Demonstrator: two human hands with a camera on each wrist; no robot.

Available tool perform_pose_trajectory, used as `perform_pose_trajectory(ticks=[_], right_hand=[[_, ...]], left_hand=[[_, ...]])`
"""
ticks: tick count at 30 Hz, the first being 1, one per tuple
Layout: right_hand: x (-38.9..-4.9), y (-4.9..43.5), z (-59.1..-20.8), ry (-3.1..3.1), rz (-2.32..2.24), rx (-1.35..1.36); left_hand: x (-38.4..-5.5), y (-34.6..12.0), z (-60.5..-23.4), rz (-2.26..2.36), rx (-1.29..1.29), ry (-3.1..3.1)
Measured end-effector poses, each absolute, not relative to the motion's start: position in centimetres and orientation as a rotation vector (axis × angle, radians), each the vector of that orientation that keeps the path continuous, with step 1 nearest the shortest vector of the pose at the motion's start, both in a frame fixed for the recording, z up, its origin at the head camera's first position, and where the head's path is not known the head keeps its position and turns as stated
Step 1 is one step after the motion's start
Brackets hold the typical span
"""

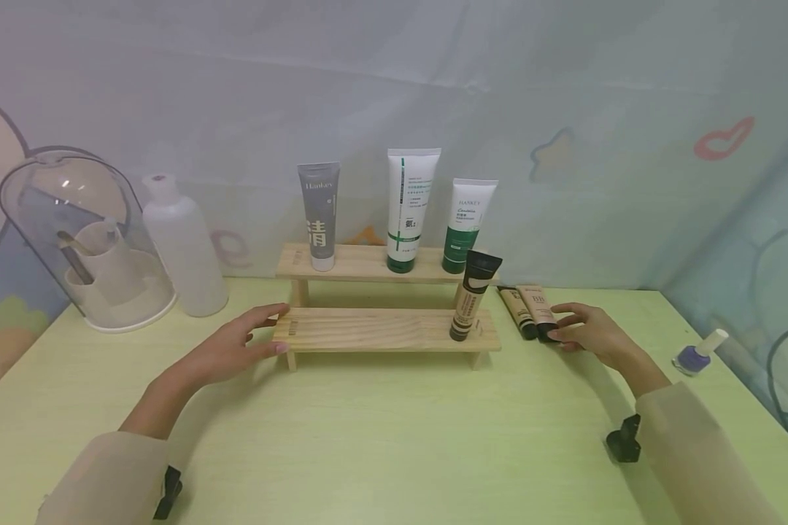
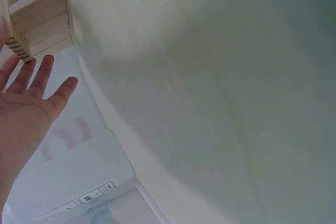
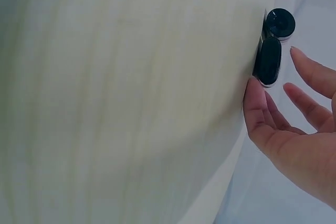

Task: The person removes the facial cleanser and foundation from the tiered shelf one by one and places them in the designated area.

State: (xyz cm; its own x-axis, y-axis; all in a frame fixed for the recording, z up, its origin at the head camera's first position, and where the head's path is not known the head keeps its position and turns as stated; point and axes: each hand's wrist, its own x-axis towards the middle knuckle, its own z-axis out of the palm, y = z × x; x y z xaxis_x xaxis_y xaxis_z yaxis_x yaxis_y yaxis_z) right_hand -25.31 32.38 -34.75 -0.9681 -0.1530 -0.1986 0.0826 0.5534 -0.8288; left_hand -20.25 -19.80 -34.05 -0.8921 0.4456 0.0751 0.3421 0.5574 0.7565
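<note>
So the BB tube (image 1: 536,306) was lying on the table (image 1: 381,437) right of the wooden stand (image 1: 368,328), up against a tan tube (image 1: 516,310). The right hand (image 1: 591,335) was half open around its black cap, thumb about touching it and the other fingers loose, so I wouldn't call that a firm hold. The left hand (image 1: 226,352) was spread at the lower shelf's left end, fingertips on the wood, not clutching anything.

My worry: a lift with that loose a pinch could've let the smooth cap slip, or dragged the neighbour along. A left-hand nudge could've toppled the tubes standing on their caps, especially the leaning black-topped one (image 1: 473,299) (top-heavy little thing, imo).

Containers: the clear dome (image 1: 72,171) covered a white organiser (image 1: 128,281) with a dark-handled stick (image 1: 77,259) in it. Couldn't tell what the white bottle (image 1: 187,255) held; the little bottle (image 1: 694,357) showed purple.
</note>
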Motion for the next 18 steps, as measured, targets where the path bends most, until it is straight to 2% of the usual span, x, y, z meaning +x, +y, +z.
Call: perform_pose_trajectory(ticks=[18], right_hand=[[-24.2,32.4,-33.4,2.593,-1.276,-0.141]], left_hand=[[-20.2,-19.8,-34.1,1.26,0.678,2.649]])
